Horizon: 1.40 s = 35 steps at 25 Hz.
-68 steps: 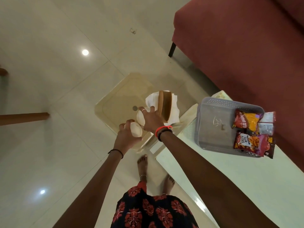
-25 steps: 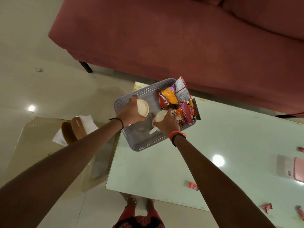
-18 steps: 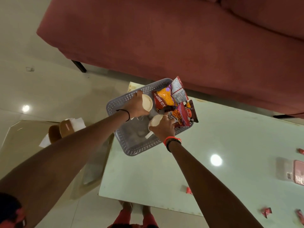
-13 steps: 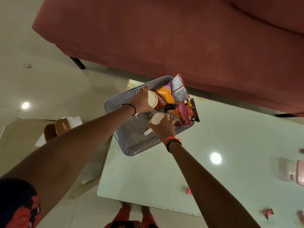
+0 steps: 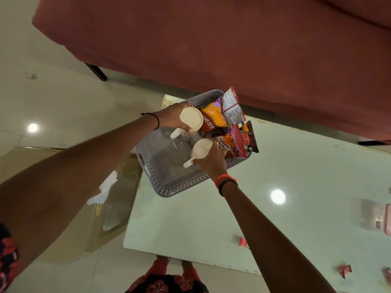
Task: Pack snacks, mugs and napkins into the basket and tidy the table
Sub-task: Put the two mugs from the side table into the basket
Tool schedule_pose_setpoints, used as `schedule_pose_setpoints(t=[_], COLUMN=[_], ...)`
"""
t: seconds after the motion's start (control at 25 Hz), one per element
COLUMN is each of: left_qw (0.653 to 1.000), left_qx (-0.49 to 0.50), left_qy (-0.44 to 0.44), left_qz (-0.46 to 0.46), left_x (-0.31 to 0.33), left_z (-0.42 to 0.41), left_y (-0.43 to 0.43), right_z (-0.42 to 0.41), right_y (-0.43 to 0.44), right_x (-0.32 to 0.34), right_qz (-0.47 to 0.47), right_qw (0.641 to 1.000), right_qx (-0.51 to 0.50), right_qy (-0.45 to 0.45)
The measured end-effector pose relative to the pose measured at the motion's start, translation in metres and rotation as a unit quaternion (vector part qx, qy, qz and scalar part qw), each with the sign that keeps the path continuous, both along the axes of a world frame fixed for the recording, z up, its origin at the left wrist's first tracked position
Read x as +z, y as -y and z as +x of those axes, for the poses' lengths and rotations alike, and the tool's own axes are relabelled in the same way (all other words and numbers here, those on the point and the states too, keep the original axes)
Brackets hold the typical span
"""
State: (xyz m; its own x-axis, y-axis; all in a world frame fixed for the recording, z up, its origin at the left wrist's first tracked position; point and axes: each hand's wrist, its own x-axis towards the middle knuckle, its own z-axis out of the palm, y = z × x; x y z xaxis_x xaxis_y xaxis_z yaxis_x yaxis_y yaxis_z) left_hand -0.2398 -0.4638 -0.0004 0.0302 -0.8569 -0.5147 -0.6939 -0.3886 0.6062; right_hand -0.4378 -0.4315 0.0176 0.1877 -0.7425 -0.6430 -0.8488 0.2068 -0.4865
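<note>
**Desk:** What has moved since the earlier shot?

**Photographer:** The left mug (image 5: 191, 120) and the right mug (image 5: 201, 148), both cream, have left the low glass side table (image 5: 63, 218). They are now held over the grey basket (image 5: 179, 187), which stands at the far-left corner of the pale tabletop (image 5: 190, 225).

**Desk:** How do the hands stand?

**Photographer:** The left hand (image 5: 173, 118) grips the left mug round its body by the basket's far-left wall, tilted so one round end faces the camera. The right hand (image 5: 211, 159) curls over the right mug, lower inside the basket, with the handle jutting toward the near-left. Whether that mug touches the basket floor cannot be told.

**Desk:** And the snacks?

**Photographer:** They stand along the basket's right side. There is an orange packet (image 5: 213, 117), a white-backed packet (image 5: 231, 106) just beside it, and a maroon nut packet (image 5: 237, 140) against the right hand's fingers.

**Desk:** Anything around them?

**Photographer:** White napkins (image 5: 103, 191) lie on the side table, partly hidden by the left arm. Small red wrappers (image 5: 242, 242) dot the tabletop's near-right. A pink item (image 5: 387, 222) sits at the right edge, too blurred to identify. A red sofa (image 5: 232, 39) runs behind.
</note>
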Motion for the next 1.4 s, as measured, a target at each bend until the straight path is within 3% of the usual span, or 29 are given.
schedule_pose_setpoints(t=[0.68, 0.84, 0.96, 1.2, 1.4], left_qw=[1.0, 1.0, 0.994, 0.941, 0.905], left_qx=[0.016, 0.023, 0.1, 0.289, 0.364], left_qy=[-0.026, 0.006, 0.021, -0.068, -0.017], left_qz=[-0.005, -0.004, -0.041, -0.16, -0.218], left_x=[-0.008, -0.004, 0.003, 0.039, 0.07], left_z=[0.007, 0.003, -0.005, -0.026, -0.016], left_y=[0.008, 0.006, -0.009, -0.093, -0.2], right_z=[-0.001, -0.002, -0.003, -0.005, 0.027], right_y=[0.011, 0.014, 0.01, -0.008, -0.047], right_x=[-0.002, 0.002, 0.007, 0.025, 0.05], right_qz=[0.01, 0.022, 0.012, -0.112, -0.214], right_qw=[1.0, 1.0, 1.0, 0.99, 0.974], right_qx=[-0.018, -0.008, -0.007, 0.061, 0.051], right_qy=[-0.006, -0.014, -0.006, -0.061, 0.063])
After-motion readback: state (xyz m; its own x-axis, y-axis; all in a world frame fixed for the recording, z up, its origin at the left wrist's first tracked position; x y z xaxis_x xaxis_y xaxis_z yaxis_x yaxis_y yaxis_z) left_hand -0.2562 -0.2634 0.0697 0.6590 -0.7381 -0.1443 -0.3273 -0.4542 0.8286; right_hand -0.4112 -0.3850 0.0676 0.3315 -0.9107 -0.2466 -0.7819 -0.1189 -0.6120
